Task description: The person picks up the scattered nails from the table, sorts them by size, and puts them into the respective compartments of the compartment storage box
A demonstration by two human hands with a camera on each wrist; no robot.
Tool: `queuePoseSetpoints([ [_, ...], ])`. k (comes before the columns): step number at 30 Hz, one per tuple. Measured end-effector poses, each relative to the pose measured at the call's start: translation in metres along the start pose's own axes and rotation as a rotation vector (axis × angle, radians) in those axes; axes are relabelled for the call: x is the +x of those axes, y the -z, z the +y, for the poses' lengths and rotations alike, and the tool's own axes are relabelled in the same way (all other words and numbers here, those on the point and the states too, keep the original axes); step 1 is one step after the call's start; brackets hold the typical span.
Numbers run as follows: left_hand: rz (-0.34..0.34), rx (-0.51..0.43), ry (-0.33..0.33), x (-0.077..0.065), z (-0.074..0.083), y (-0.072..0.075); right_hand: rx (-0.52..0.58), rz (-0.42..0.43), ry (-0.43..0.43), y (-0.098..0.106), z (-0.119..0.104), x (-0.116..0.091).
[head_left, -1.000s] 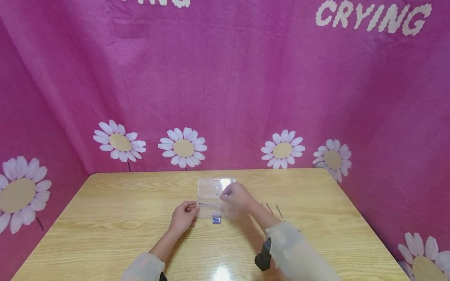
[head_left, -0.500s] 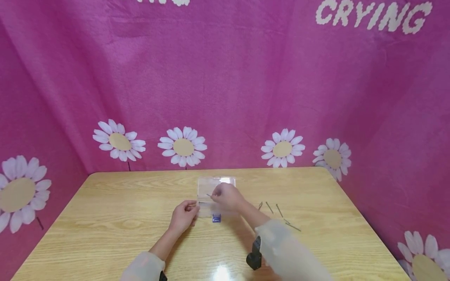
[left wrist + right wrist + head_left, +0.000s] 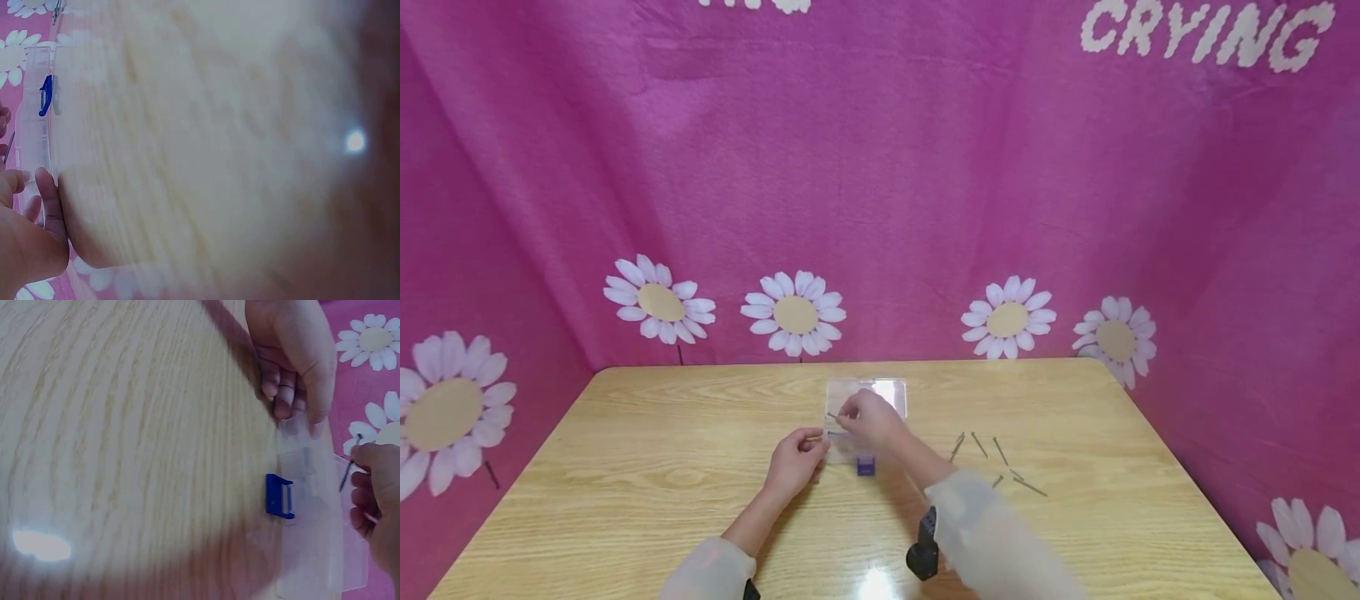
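A clear plastic compartment box (image 3: pixel 842 450) stands open on the table, its lid (image 3: pixel 891 390) laid back at the far side. On its front edge is a blue latch (image 3: pixel 275 495). My left hand (image 3: pixel 797 458) holds the box's left end, thumb at the rim and fingers along the side. Above the box, my right hand (image 3: pixel 868 417) pinches a thin dark nail (image 3: pixel 350 464) between thumb and forefinger, its head clear of the fingers. Another nail (image 3: pixel 835 433) lies in the left part of the box.
Several loose nails (image 3: pixel 1030 487) lie scattered on the wooden table (image 3: pixel 662 467) to the right of the box. A pink curtain (image 3: pixel 895 183) with white daisies hangs behind the table and along both sides.
My right hand has moved left over the box with the nail, toward its left end. More loose nails show beside the right forearm. My left hand stays at the box's end.
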State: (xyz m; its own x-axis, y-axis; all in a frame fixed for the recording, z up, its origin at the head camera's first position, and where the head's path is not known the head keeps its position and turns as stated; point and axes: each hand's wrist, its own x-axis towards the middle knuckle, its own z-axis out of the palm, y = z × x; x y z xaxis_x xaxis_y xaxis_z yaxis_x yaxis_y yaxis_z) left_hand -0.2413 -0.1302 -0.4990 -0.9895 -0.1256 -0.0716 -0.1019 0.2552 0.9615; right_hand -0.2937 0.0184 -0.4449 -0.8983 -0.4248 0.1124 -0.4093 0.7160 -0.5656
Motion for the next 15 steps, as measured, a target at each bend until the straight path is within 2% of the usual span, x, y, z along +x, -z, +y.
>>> queuePoseSetpoints([
  [6,-0.005,0.004,-0.002,-0.002,0.001,0.000,-0.039,0.047,-0.027,-0.010,0.006,0.002],
  [10,-0.009,-0.002,-0.002,-0.002,0.002,0.001,-0.053,0.034,-0.058,-0.015,0.007,0.002],
  [15,-0.013,-0.002,0.002,-0.002,0.001,0.001,-0.080,0.018,-0.042,-0.018,0.008,0.000],
])
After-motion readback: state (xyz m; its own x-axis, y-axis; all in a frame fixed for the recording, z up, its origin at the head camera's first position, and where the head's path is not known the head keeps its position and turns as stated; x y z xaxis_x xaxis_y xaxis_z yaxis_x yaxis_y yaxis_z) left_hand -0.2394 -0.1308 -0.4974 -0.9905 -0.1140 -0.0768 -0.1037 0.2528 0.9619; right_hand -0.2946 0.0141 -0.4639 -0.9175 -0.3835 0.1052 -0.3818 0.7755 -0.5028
